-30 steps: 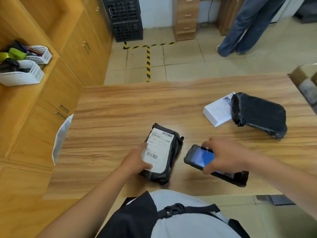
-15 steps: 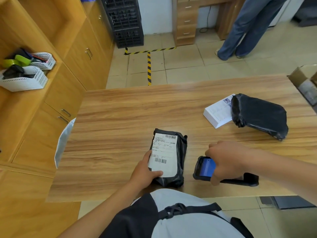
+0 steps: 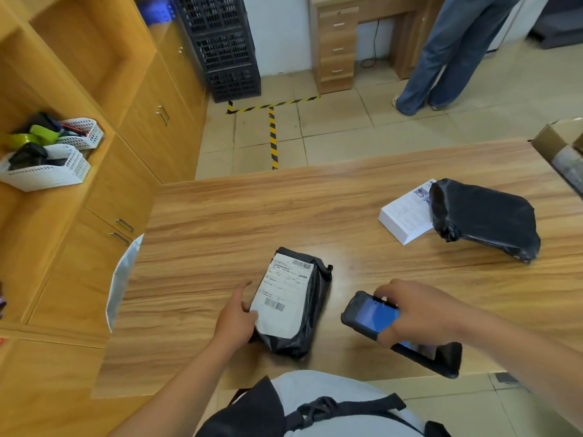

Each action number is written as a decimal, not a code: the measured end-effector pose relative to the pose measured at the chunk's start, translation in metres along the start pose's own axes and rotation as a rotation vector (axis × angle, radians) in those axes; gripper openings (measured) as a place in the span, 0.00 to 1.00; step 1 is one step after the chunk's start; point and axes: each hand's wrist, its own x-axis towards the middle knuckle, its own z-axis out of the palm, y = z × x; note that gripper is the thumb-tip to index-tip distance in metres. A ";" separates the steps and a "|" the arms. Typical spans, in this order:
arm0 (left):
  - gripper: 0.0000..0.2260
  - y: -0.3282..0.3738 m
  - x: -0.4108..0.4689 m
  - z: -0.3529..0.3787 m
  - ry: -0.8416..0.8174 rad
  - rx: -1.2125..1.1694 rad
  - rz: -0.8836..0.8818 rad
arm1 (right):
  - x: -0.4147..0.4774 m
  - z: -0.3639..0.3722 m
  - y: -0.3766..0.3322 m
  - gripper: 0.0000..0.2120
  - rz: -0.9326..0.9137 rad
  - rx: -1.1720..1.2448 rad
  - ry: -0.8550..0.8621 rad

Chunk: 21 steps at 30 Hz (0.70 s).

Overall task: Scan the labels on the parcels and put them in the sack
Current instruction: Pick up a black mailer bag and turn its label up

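Note:
A black plastic parcel [image 3: 310,310] with a white barcode label [image 3: 284,293] facing up lies on the wooden table [image 3: 220,234] in front of me. My left hand [image 3: 236,316] grips its left edge, thumb on the label. My right hand [image 3: 419,313] holds a black handheld scanner [image 3: 369,316] with a lit blue screen, just right of the parcel and low over the table. A second black parcel [image 3: 485,216] lies at the right, partly on a white box [image 3: 407,216]. A white sack [image 3: 121,279] hangs at the table's left edge.
Wooden cabinets line the left, with white baskets [image 3: 53,171] of odds and ends on a ledge. A cardboard box [image 3: 561,146] sits at the table's far right corner. Beyond the table stand black crates [image 3: 224,45], a small desk and a person in jeans [image 3: 448,55].
The scanner has tilted up and shifted slightly toward the parcel, its screen more visible. My left hand stays on the parcel, which has barely moved.

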 end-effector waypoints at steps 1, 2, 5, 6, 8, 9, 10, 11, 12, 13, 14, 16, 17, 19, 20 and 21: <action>0.32 -0.004 0.003 -0.010 0.020 -0.004 -0.007 | 0.002 0.004 -0.005 0.38 0.014 0.097 -0.005; 0.31 -0.008 0.005 -0.021 0.040 -0.011 -0.017 | 0.004 0.009 -0.010 0.36 0.020 0.191 -0.005; 0.29 -0.025 0.015 -0.060 0.092 -0.007 -0.055 | 0.016 0.022 -0.033 0.32 0.012 0.413 0.028; 0.27 -0.031 0.018 -0.075 0.109 0.004 -0.067 | 0.019 0.026 -0.042 0.30 0.007 0.483 0.034; 0.24 -0.045 0.028 -0.106 0.151 0.030 -0.094 | 0.026 0.034 -0.064 0.34 -0.007 0.603 0.039; 0.23 -0.054 0.033 -0.121 0.176 0.032 -0.115 | 0.030 0.038 -0.075 0.37 -0.011 0.660 0.041; 0.22 -0.063 0.037 -0.137 0.199 0.033 -0.135 | 0.034 0.042 -0.087 0.37 -0.017 0.704 0.048; 0.21 -0.072 0.042 -0.152 0.220 0.062 -0.145 | 0.037 0.044 -0.099 0.35 -0.022 0.736 0.052; 0.20 -0.080 0.044 -0.165 0.242 0.137 -0.136 | 0.040 0.047 -0.112 0.34 -0.028 0.763 0.049; 0.20 -0.086 0.045 -0.176 0.253 0.235 -0.121 | 0.043 0.049 -0.124 0.32 -0.035 0.795 0.042; 0.24 -0.090 0.046 -0.185 0.256 0.314 -0.114 | 0.046 0.051 -0.137 0.30 -0.037 0.826 0.037; 0.39 -0.094 0.042 -0.192 0.183 0.439 -0.174 | 0.051 0.056 -0.160 0.26 -0.025 0.869 0.029; 0.45 -0.096 0.039 -0.192 0.123 0.532 -0.201 | 0.053 0.058 -0.171 0.26 -0.018 0.880 0.030; 0.52 -0.101 0.034 -0.185 0.003 0.664 -0.225 | 0.059 0.062 -0.191 0.29 -0.002 0.884 0.036; 0.52 -0.103 0.033 -0.181 -0.011 0.682 -0.221 | 0.061 0.065 -0.200 0.32 0.009 0.880 0.040; 0.52 -0.106 0.033 -0.178 0.007 0.687 -0.211 | 0.064 0.067 -0.209 0.36 0.020 0.870 0.042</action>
